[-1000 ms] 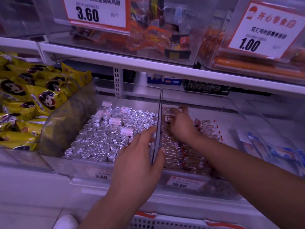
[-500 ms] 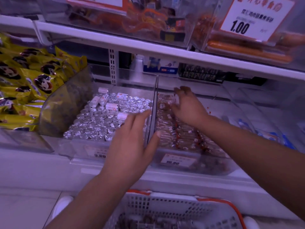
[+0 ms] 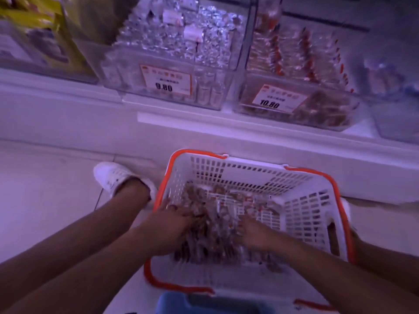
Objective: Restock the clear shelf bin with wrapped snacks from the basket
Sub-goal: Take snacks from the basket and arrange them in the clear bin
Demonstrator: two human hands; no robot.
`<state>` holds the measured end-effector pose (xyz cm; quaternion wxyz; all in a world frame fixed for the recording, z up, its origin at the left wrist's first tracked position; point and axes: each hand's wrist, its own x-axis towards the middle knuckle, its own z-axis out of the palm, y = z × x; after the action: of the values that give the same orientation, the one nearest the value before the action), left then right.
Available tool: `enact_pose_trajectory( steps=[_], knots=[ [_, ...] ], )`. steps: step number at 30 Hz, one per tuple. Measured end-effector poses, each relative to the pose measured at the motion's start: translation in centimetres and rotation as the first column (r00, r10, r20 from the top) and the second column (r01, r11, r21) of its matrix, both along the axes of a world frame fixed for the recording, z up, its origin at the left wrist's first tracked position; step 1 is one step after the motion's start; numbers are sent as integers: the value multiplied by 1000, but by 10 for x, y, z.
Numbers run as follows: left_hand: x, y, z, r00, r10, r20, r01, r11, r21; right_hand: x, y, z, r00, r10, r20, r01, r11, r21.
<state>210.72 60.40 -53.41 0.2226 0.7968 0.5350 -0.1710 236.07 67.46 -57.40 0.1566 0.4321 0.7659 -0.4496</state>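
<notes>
A pale tiled shop floor [image 3: 45,200] runs up to the white base of a shelf unit [image 3: 249,137], all under dim violet light and smeared by motion blur. On the floor stands a white lattice basket [image 3: 303,214] with an orange rim. Both hands are down inside it. The left hand [image 3: 169,223] lies on the heap of wrapped snacks [image 3: 217,225], fingers spread and dug into the packets. The right hand [image 3: 251,232] is sunk in the same heap; whether either hand's fingers have closed on a packet cannot be told through the blur. The two hands sit near each other with packets between them.

Above, on the shelf, two clear bins stand side by side. The clear shelf bin [image 3: 294,114] on the right holds red-trimmed wrapped snacks and carries a price tag [image 3: 272,100] reading 10.80. The left bin [image 3: 172,87] is full of silver foil pieces, its tag [image 3: 165,81] reading 9.80. Yellow packets [image 3: 45,35] lie further left.

One white shoe [image 3: 113,175] shows beside the basket's left edge, and a blue object [image 3: 204,302] sits at the bottom of the view.
</notes>
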Motion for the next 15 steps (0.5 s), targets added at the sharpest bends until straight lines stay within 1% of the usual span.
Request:
enact_pose_trajectory(
  steps=[1,3,4,6,7,9,11,13,15],
  knots=[
    [-6,3,-3,1000,-9,-23,9,1000,2,-7,-1,-23,997,-24,68,24,1000,6],
    [-15,15,-4,1000,0,-16,1,998,70,-28,-6,-57,965,-147,215,132,988,82],
    [-18,24,-2,999,33,16,-34,992,124,-42,-10,-70,952,-192,239,172,980,104],
    [-25,39,8,984,146,99,-165,961,222,-68,-20,-94,945,-258,200,248,966,76],
    [-29,42,12,968,209,142,-239,940,245,-81,-26,-105,938,-294,184,289,956,53],
    [-37,42,14,934,311,179,-347,910,229,-103,-36,-125,888,-398,228,402,915,31],
    [-43,36,8,916,352,194,-384,908,169,-122,-41,-141,810,-487,326,485,869,94],
    [-46,28,1,911,346,225,-372,925,80,-136,-40,-151,765,-506,399,461,862,212],
    [-47,23,-5,913,328,243,-348,937,41,-141,-36,-159,741,-531,411,440,846,301]
  ],
)
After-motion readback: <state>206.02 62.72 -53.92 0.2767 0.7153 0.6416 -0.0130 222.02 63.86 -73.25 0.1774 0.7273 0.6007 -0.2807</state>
